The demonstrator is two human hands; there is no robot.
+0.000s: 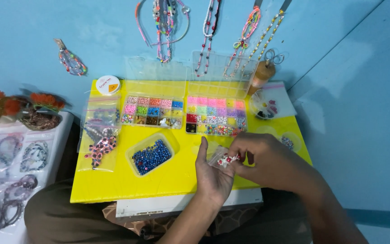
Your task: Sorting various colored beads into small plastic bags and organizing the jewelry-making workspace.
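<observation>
While both hands meet above yellow counter (pixel 113 190), left hand (pixel 213 174) lies palm up under small clear bag (pixel 220 158), fingers loosely cupping it. Right hand (pixel 267 162) fingers pinch red and white bead piece (pixel 229 159) at bag mouth. Tub of blue beads (pixel 151 156) sits just left. Two bead boxes (pixel 183 115) behind.

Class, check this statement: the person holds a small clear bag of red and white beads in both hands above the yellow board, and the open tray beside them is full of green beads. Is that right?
One detail is wrong. The head view shows the open tray holds blue beads, not green. The rest stands: left hand and right hand hold the small clear bag above the yellow board.
</observation>
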